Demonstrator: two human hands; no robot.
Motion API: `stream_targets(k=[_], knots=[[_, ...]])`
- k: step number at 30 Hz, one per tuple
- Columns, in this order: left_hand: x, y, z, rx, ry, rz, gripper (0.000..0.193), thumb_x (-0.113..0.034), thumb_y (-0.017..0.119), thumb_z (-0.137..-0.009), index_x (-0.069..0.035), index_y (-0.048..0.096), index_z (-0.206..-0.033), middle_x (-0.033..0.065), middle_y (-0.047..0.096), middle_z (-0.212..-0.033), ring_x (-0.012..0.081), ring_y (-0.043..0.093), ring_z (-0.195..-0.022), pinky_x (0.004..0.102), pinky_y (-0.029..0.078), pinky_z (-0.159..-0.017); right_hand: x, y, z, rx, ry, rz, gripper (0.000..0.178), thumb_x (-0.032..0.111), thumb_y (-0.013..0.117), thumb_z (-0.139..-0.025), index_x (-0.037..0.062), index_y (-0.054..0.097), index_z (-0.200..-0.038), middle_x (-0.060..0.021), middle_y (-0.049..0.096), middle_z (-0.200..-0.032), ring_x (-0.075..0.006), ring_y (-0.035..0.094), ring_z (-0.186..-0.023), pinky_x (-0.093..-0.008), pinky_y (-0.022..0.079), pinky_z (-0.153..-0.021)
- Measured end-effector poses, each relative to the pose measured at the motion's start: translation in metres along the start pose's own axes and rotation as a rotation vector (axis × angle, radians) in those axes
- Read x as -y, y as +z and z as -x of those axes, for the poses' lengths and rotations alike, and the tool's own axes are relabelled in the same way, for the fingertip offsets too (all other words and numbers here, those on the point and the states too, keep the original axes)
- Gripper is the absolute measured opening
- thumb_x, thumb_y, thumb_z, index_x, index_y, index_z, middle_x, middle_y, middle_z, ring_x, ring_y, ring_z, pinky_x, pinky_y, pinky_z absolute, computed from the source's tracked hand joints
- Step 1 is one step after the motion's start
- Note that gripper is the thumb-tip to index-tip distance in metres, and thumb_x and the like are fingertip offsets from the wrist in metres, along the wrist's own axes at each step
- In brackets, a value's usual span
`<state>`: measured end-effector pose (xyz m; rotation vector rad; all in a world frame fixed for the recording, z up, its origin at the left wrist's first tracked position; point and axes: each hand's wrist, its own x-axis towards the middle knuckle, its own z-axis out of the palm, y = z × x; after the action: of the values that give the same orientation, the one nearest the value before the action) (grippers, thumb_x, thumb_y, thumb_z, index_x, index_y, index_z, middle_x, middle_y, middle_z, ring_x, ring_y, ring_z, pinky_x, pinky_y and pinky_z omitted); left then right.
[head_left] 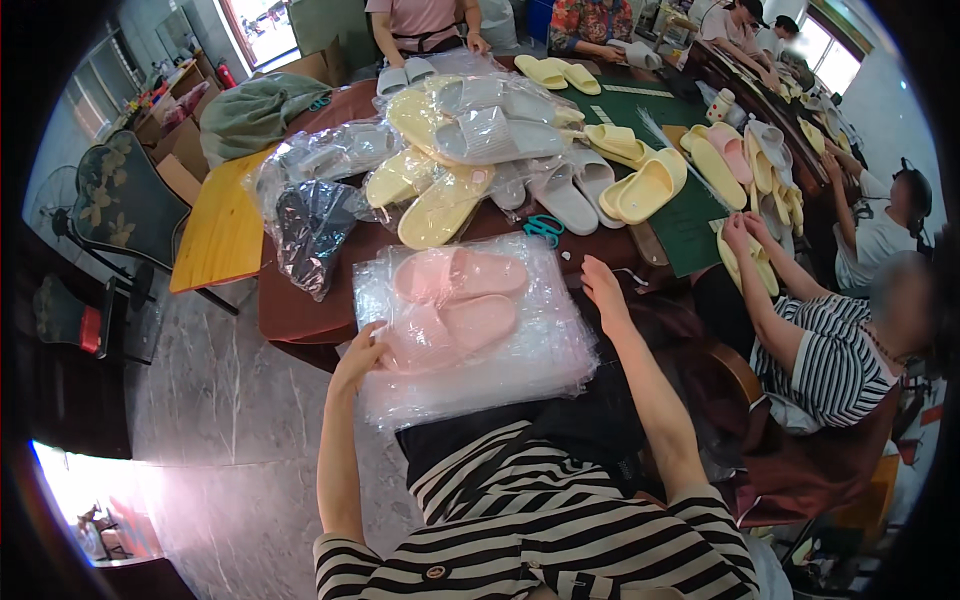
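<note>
A pair of pink slippers [462,275] lies inside a clear plastic bag, on a stack of clear plastic bags [470,390] in front of me. My left hand [360,357] is closed at the left edge of the bag, fingers pinched on the plastic beside the lower slipper. Just off the stack's right side, my right hand [604,292] is raised with nothing in it and its fingers stretched out. Teal-handled scissors [544,230] lie beyond the stack.
Bagged grey slippers [500,135] and yellow slippers [445,205] are heaped on the brown table; a dark bagged pair [312,230] lies left. Loose yellow slippers [645,187] stand right. A co-worker in stripes [825,345] sits at my right holding a yellow slipper [748,262].
</note>
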<state>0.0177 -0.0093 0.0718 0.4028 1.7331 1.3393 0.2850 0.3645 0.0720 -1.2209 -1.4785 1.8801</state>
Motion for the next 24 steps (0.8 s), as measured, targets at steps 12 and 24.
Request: stream_targets(k=[12,24], knots=[[0.053,-0.01,-0.02,-0.018,-0.056,-0.089,0.056,-0.012,0.06,-0.093,-0.01,0.039,-0.144,0.0017,0.059,-0.079,0.0093,0.055,-0.065,0.0262,0.046,-0.057,-0.009,0.034,-0.035,0.242,0.038,0.353,0.014,-0.002,0.05,-0.093,-0.0024,0.062,-0.101,-0.0139,0.068,-0.097,-0.0208,0.07,-0.082,-0.0312,0.058,-0.072],[0.036,-0.007,-0.007,-0.056,0.029,-0.023,0.058,-0.015,0.065,-0.088,-0.003,0.044,-0.141,0.0041,0.063,-0.085,0.0115,0.058,-0.069,0.0282,0.047,-0.06,-0.017,0.052,-0.052,0.687,-0.23,0.348,0.048,0.018,0.066,-0.091,0.0022,0.055,-0.135,-0.0086,0.063,-0.126,-0.0178,0.061,-0.109,-0.0319,0.049,-0.094]])
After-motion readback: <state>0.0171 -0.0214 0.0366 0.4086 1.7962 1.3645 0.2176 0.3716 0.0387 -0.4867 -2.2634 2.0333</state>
